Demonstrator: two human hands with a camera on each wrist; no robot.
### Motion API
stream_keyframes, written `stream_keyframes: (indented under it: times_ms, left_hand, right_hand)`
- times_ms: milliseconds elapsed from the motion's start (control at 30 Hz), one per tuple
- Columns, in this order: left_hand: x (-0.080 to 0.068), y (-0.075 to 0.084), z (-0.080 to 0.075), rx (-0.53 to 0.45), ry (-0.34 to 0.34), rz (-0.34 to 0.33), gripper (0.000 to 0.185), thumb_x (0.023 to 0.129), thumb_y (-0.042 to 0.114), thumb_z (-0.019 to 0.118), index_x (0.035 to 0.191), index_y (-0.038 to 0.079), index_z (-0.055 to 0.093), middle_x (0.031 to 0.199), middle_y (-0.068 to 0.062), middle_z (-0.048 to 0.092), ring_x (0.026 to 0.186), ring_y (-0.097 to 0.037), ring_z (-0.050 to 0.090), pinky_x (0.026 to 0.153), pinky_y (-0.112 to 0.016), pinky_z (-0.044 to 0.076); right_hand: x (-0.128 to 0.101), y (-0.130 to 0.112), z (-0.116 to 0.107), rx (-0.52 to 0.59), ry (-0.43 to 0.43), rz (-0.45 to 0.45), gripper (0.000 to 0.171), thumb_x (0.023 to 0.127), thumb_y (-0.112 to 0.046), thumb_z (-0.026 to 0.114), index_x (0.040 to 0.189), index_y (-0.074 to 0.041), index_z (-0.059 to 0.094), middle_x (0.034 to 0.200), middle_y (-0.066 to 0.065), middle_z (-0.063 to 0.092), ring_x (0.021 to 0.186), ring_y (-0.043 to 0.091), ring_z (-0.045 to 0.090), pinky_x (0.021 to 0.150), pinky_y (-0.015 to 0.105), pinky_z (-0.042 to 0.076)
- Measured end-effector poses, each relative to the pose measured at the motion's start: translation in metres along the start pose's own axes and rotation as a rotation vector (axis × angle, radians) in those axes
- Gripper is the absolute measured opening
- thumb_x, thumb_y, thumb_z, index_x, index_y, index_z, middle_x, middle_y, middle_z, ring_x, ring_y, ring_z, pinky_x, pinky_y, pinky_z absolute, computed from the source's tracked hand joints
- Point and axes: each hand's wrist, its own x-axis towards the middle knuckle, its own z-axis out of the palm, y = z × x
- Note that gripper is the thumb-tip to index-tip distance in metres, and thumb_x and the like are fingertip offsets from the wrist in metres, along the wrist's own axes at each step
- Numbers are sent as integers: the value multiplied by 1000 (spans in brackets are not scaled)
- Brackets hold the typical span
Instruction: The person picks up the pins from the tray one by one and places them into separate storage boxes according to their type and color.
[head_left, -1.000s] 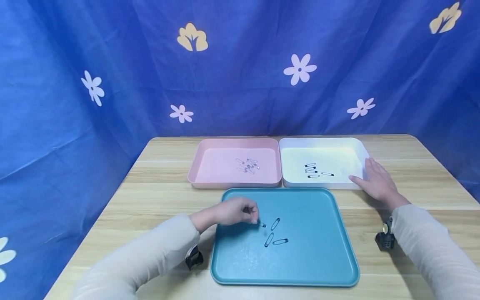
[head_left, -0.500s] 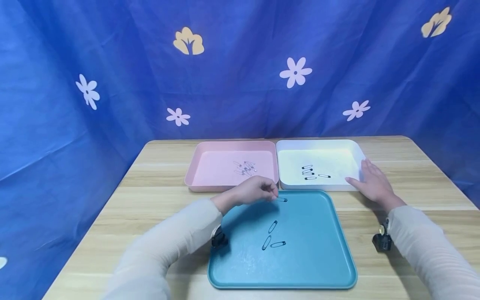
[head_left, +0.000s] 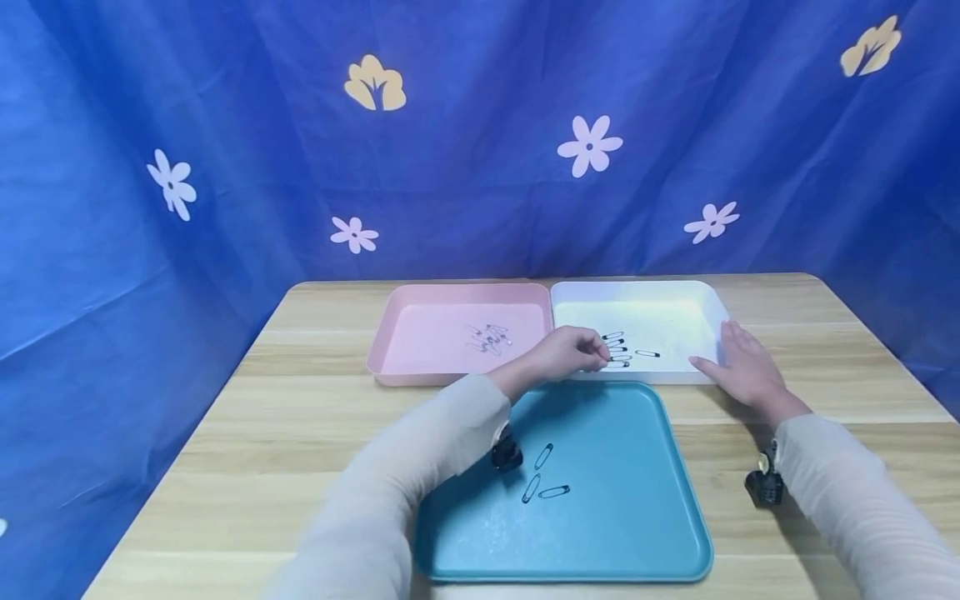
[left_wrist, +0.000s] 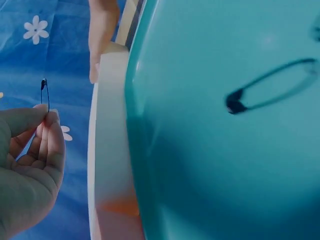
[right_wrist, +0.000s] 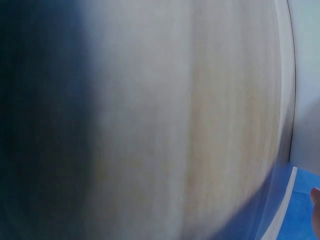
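Note:
My left hand (head_left: 573, 353) is over the front left part of the white tray (head_left: 637, 292). Between thumb and fingertips it pinches a black safety pin (left_wrist: 43, 85), whose head end sticks out past the fingers in the left wrist view. Several black safety pins lie in the white tray close to those fingertips, one safety pin (head_left: 647, 354) apart from the others. My right hand (head_left: 746, 371) rests against the right wall of this tray, thumb at the front rim. Three more black safety pins (head_left: 554, 492) lie on the teal tray (head_left: 622, 533).
Left of the white tray stands a pink tray (head_left: 420, 333) holding a loose heap of several silvery safety pins (head_left: 491, 339). Both stand behind the teal tray on a wooden table (head_left: 300, 433). A blue curtain (head_left: 465, 167) hangs beyond the table's far edge.
My left hand has picked a safety pin up off the teal tray and carried it rightward and away to the white tray. My right hand keeps its place at that tray.

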Motion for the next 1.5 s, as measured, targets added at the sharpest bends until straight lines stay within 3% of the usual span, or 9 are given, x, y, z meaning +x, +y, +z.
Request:
stream_keyframes:
  times_ms: [367, 633, 1033, 1200, 1333, 1467, 1500]
  left_hand:
    - [46, -1, 18, 33, 104, -29, 9, 82, 7, 56, 87, 6, 63, 76, 4, 58, 69, -8, 52, 59, -17, 42]
    - [73, 0, 30, 150, 178, -51, 8, 81, 6, 57, 81, 9, 64, 73, 6, 58, 70, -7, 50, 63, -15, 39]
    - [94, -2, 48, 201, 241, -187, 14, 76, -1, 56, 77, 10, 66, 72, 6, 57, 74, -8, 49, 66, -15, 38]
    - [96, -3, 54, 253, 272, -219, 14, 76, 1, 57, 74, 11, 66, 71, 7, 58, 75, -8, 50, 70, -14, 38]
    - [101, -4, 58, 266, 269, -285, 12, 79, 5, 57, 73, 12, 66, 72, 7, 57, 74, -8, 50, 69, -16, 40]
    - [111, -10, 63, 308, 271, -341, 16, 81, 8, 53, 75, 13, 67, 76, 5, 60, 77, -10, 53, 72, -21, 42]
    - [123, -23, 67, 317, 288, -315, 17, 80, 7, 53, 72, 15, 66, 74, 6, 60, 75, -9, 53, 69, -21, 43]
  right_hand:
    - [0, 4, -2, 1, 2, 22, 89, 85, -53, 33, 129, 17, 0, 134, 34, 0, 123, 44, 2, 98, 52, 4]
    - [4, 5, -4, -1, 19, 11, 88, 86, -52, 34, 129, 16, 0, 134, 34, 0, 124, 44, 2, 98, 52, 5]
    - [7, 3, -3, -15, 17, 16, 88, 86, -52, 33, 129, 16, 0, 134, 34, 2, 124, 43, 3, 98, 52, 5]
    - [5, 4, -1, -5, 16, 17, 87, 86, -52, 34, 129, 16, 0, 134, 34, 1, 124, 43, 2, 98, 52, 5]
    - [5, 3, 2, 0, 16, 9, 87, 86, -51, 34, 129, 16, 1, 134, 34, 1, 124, 43, 3, 98, 53, 5]
    - [5, 3, 3, 7, 14, 8, 87, 86, -51, 34, 129, 16, 0, 134, 34, 1, 124, 43, 2, 98, 53, 5]
    - [4, 3, 4, 9, 13, 9, 87, 86, -51, 34, 129, 16, 0, 134, 34, 1, 124, 43, 2, 98, 53, 5]
